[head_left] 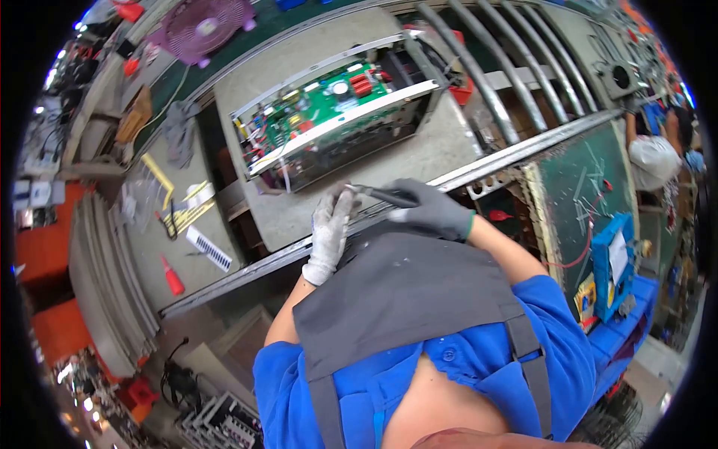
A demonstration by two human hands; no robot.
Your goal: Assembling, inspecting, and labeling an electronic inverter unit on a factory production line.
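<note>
Grey glove on the tool, pale glove at its tip

Just this side of the open electronics chassis point(340, 127), two gloved hands meet above the near edge of the grey work board point(441, 142). The right hand point(435, 213), in grey, has its fingers curled closed around a slim dark-handled hand tool point(393, 196) that points left; blur leaves me unsure what kind of tip it carries. The left hand point(329, 232), in a paler glove, stands with fingers nearly straight and close together, their ends right by that tip. Whether they pinch something small I can't tell.

The chassis lies beyond both hands on the board, slanting up toward the far right, its green circuit board point(333, 97) facing up and uncovered.

To my eye, this is fingertip work, best done with a light hold on the tool and the tip aimed past the left fingers, not into them. Gloves dull the feel, so slow, small movements would serve better than force. Meeting on the near side is sensible: anything dropped there should miss the exposed components. I'd mind the pale strip point(286, 176) hanging at the chassis's near left corner, which could catch a cuff, and I'd look for steadiness from the forearms before bringing the tool farther in.
</note>
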